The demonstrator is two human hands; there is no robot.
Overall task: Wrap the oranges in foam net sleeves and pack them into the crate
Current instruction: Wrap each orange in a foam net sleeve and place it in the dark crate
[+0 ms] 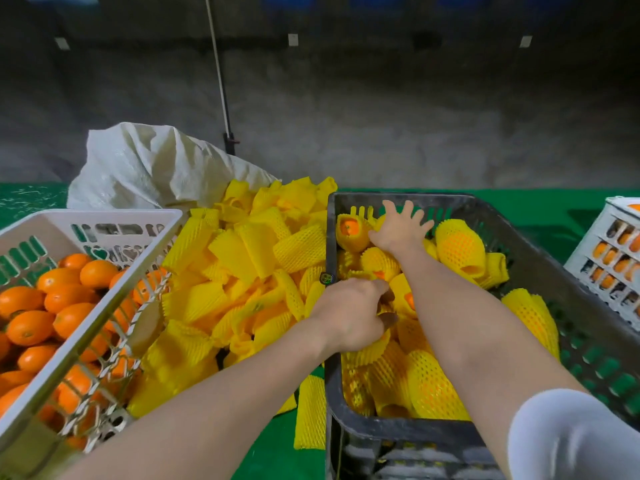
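**Two bare hands packing net-sleeved oranges into a black crate**

Through the head camera I saw both arms reach into the black crate (333,393) at the lower right of the frame. The left hand (349,313) was curled round a wrapped orange (372,348) by the crate's left wall, which I judged was to seat it in a gap. The right hand (398,230) lay spread, gripping nothing, over the far wrapped oranges (457,244), probably steadying that row. Empty foam net sleeves (242,258) were heaped at centre, just beside the crate. Bare oranges (27,327) filled the white basket (104,216) at lower left, both within easy reach.
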